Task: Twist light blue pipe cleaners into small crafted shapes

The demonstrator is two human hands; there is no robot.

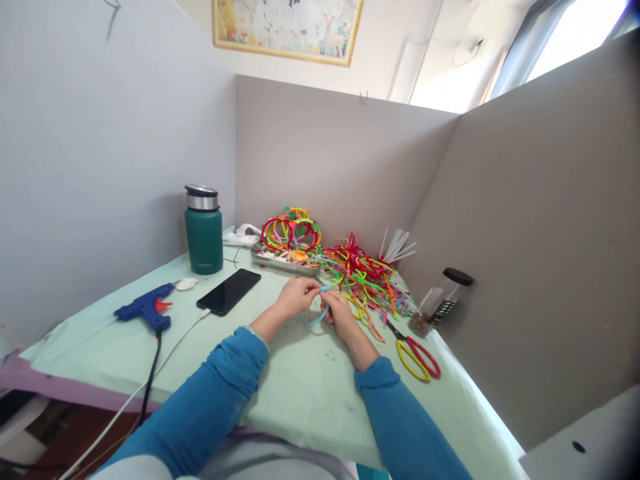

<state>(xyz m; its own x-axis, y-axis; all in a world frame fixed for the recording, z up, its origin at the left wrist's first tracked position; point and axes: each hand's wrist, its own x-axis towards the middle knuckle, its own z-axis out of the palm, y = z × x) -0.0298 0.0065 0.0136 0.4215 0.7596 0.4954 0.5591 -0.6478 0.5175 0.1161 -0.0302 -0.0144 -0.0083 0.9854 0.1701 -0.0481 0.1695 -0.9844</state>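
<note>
My left hand point(297, 297) is closed in a pinch on one end of a light-blue pipe cleaner point(320, 315), above the middle of the table. My right hand point(340, 313) pinches the same blue strand close beside it, and a curved length hangs down between the two hands. Part of the strand is hidden by the fingers. Just beyond my right hand lies a heap of multicoloured pipe cleaners point(363, 267), with a few yellow and orange ones reaching close to the wrist.
Scissors point(419, 357) with red and yellow handles lie at right, near a clear jar point(445, 300). Pipe-cleaner rings point(291, 233) sit on a metal tray point(285, 265) behind. A phone point(229, 291), a blue glue gun point(147, 306) with cords and a green bottle point(203, 233) stand left. Grey partitions surround the table.
</note>
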